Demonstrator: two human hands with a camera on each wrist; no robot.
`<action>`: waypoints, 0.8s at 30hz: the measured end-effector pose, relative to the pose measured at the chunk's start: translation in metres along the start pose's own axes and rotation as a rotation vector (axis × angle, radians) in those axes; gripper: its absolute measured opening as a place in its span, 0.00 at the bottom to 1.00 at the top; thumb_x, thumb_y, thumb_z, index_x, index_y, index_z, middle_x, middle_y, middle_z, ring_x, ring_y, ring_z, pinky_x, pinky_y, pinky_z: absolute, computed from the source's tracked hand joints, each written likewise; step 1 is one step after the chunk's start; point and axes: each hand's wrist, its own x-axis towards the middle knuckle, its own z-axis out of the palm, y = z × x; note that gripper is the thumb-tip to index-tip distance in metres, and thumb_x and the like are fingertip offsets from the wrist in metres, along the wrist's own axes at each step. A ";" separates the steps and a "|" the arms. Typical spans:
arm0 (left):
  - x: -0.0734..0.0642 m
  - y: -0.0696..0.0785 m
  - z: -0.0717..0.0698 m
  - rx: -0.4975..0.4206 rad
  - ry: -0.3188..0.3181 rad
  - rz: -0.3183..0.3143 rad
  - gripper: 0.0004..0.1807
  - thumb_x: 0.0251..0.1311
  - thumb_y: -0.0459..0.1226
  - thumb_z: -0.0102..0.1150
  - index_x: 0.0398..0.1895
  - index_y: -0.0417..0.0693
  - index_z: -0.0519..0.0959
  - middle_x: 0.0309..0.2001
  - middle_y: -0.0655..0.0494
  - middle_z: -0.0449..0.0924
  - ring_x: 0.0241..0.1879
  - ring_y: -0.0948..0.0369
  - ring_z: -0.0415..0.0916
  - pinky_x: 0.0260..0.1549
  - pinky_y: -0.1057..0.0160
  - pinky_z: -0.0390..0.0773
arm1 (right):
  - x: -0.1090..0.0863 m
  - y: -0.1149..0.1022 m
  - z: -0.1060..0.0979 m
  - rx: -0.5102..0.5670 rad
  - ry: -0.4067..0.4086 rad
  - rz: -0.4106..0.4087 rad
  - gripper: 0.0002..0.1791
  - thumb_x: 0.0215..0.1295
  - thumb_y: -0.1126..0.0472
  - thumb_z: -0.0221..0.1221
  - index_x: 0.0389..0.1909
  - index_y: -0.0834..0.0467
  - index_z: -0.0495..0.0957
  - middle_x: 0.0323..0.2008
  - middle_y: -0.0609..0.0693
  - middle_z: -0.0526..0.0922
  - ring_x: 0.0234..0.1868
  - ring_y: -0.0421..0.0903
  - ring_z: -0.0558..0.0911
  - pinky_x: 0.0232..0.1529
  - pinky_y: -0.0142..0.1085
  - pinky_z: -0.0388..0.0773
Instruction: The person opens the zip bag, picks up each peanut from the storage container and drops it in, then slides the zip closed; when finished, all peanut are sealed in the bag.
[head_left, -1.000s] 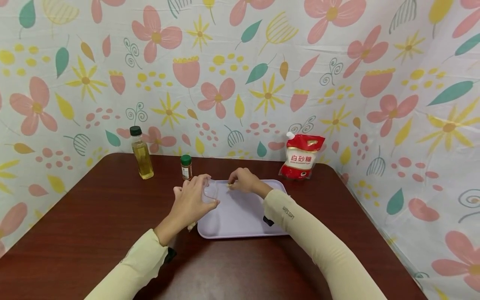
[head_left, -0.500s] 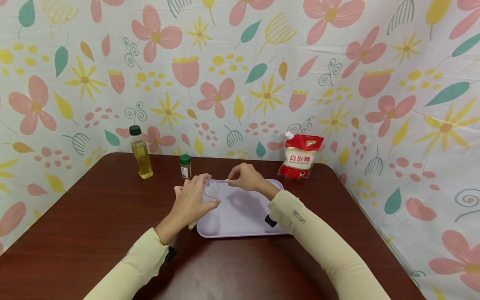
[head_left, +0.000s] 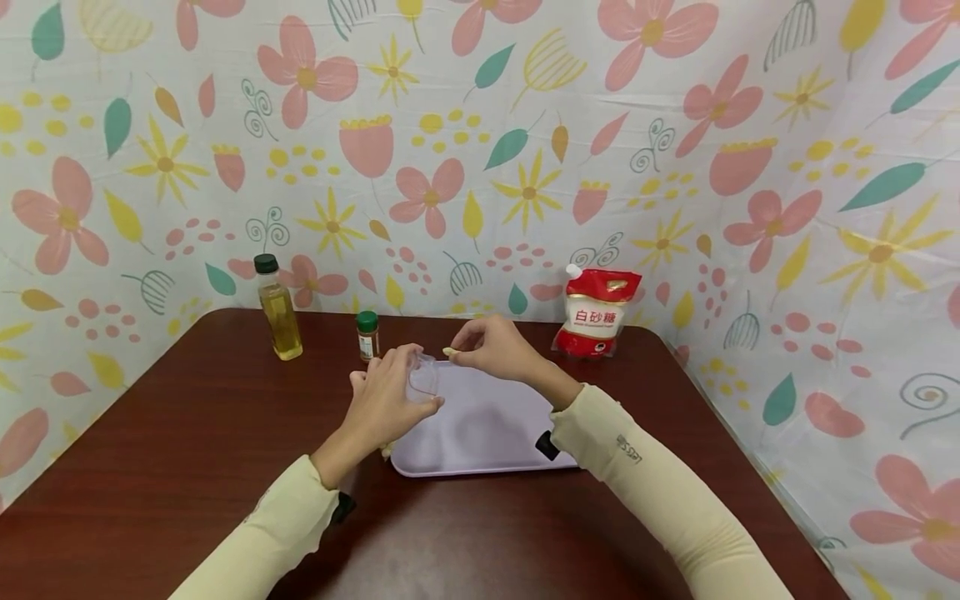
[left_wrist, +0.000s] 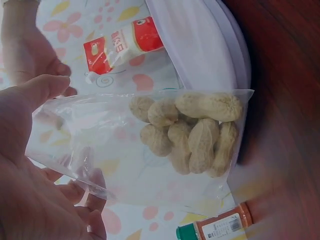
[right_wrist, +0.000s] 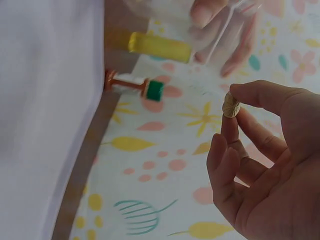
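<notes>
My left hand (head_left: 384, 407) holds a clear plastic bag (left_wrist: 95, 135) by its mouth, thumb on one side and fingers on the other. Several unshelled peanuts (left_wrist: 200, 142) lie in the bag's lower end, seen in the left wrist view. Between thumb and fingertips my right hand (head_left: 501, 350) pinches a single peanut (right_wrist: 230, 106), just right of the bag's mouth and apart from it. Below both hands is a pale lilac tray (head_left: 480, 433); in the head view the left hand hides most of the bag.
A bottle of yellow oil (head_left: 281, 317) stands at the back left. Nearer the middle is a small green-capped spice jar (head_left: 368, 337). A red and white sugar pouch (head_left: 594, 317) stands behind the tray's right end, before a flowered cloth. The brown table (head_left: 187, 450) carries everything.
My right hand has risen from over the tray, with the peanut still pinched and now showing clearly at its fingertips. The left hand and bag have barely moved.
</notes>
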 end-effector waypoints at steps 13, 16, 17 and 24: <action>0.004 0.009 0.001 -0.028 0.005 0.015 0.41 0.48 0.55 0.73 0.64 0.49 0.69 0.47 0.55 0.76 0.41 0.53 0.67 0.38 0.47 0.57 | -0.012 -0.036 0.000 0.030 0.011 -0.033 0.06 0.56 0.60 0.71 0.32 0.58 0.86 0.30 0.46 0.85 0.28 0.42 0.82 0.30 0.34 0.80; 0.004 0.010 0.002 -0.027 0.003 0.007 0.42 0.47 0.54 0.73 0.64 0.49 0.69 0.48 0.55 0.76 0.41 0.53 0.67 0.37 0.48 0.57 | -0.015 -0.037 -0.001 0.035 0.023 -0.029 0.06 0.57 0.60 0.71 0.33 0.58 0.86 0.30 0.45 0.86 0.30 0.45 0.83 0.31 0.34 0.80; 0.004 0.010 0.002 -0.027 0.003 0.003 0.42 0.47 0.54 0.74 0.64 0.49 0.69 0.48 0.55 0.76 0.41 0.53 0.68 0.37 0.48 0.57 | -0.016 -0.037 -0.001 0.036 0.027 -0.023 0.06 0.57 0.60 0.71 0.34 0.57 0.86 0.30 0.45 0.85 0.30 0.46 0.83 0.32 0.34 0.80; 0.007 0.013 0.003 -0.068 0.012 -0.003 0.45 0.47 0.53 0.75 0.66 0.48 0.66 0.53 0.52 0.74 0.43 0.51 0.68 0.37 0.50 0.58 | -0.027 -0.033 -0.001 0.047 -0.035 -0.029 0.07 0.60 0.57 0.69 0.38 0.54 0.87 0.29 0.44 0.84 0.29 0.44 0.80 0.30 0.36 0.78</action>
